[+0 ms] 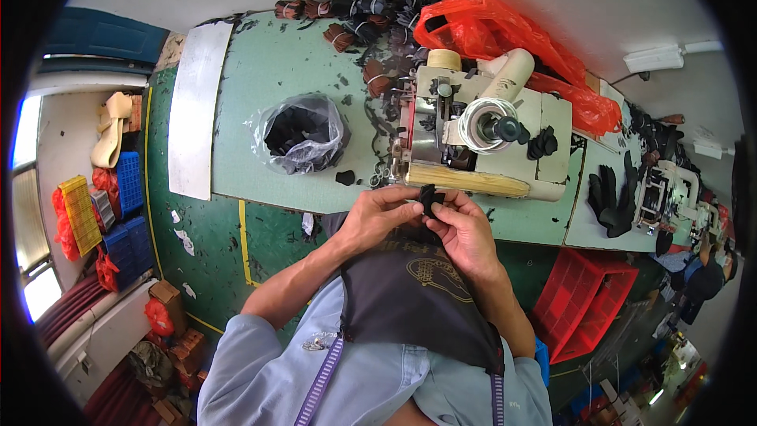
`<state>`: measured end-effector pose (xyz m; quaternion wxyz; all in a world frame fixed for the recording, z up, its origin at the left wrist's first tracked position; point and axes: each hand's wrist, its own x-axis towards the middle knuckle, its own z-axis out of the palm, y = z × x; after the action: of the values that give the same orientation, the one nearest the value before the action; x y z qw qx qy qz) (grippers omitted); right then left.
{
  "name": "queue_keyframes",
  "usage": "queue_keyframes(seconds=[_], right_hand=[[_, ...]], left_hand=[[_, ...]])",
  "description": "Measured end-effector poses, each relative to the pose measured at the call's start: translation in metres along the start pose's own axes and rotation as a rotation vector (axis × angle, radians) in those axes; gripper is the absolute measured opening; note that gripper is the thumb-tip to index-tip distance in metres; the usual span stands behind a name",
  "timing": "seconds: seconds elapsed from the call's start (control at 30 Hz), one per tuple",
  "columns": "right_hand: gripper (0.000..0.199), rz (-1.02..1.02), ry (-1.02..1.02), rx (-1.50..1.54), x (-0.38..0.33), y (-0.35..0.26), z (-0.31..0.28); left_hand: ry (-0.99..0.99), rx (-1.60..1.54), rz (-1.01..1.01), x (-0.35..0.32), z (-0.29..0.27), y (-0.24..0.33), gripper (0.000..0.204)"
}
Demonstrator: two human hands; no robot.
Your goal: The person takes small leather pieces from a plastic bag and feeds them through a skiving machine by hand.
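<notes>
Head view: two bare hands meet at the near edge of the green bench (pixel 236 110).
Left hand (pixel 377 217): grip together, thumb and fingers pinching the small black piece (pixel 428 199).
Right hand (pixel 461 230): grip likewise clamped on that piece, from its right side.
Black piece: between both hands' fingertips, just before the machine's (pixel 505 164) wooden bar (pixel 469 179).
Clear bag (pixel 303 162): on the bench, left of the machine, dark pieces (pixel 293 128) inside.
Red bag (pixel 489 28): behind the machine.
Black glove (pixel 615 199): farther right, lying flat.
</notes>
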<state>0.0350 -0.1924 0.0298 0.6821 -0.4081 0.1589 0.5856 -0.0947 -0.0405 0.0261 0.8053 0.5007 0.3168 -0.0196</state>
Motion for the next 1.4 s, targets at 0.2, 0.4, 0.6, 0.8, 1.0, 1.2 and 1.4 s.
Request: queue_keyframes(seconds=[0.2,0.4,0.6,0.8,1.0,1.2,1.4], right_hand=[[0.012,-0.145,0.101,-0.134,-0.008,0.002,0.010],[0.019,-0.795,0.346,-0.824,-0.004,0.018,0.006],[0.008,-0.799,0.279,-1.148,-0.003,0.012,0.011],[0.011,-0.442,0.200,-0.663,-0.010,0.008,0.004],[0.014,-0.379,0.183,-0.696,-0.017,0.001,-0.003],[0.023,-0.361,0.180,-0.844,-0.019,0.002,-0.011],[0.023,-0.485,0.239,-0.931,-0.015,0.010,-0.007]], left_hand=[[0.137,-0.105,-0.081,0.004,-0.002,-0.005,0.027],[0.323,0.407,0.113,0.001,0.011,0.004,0.021],[0.326,0.770,0.503,0.002,0.027,0.008,0.019],[0.199,0.766,0.492,0.002,0.024,0.012,0.018],[0.084,0.833,0.500,0.003,0.028,0.016,0.015],[0.034,0.903,0.522,-0.001,0.028,0.017,0.013],[0.027,0.924,0.518,0.000,0.029,0.019,0.013]])
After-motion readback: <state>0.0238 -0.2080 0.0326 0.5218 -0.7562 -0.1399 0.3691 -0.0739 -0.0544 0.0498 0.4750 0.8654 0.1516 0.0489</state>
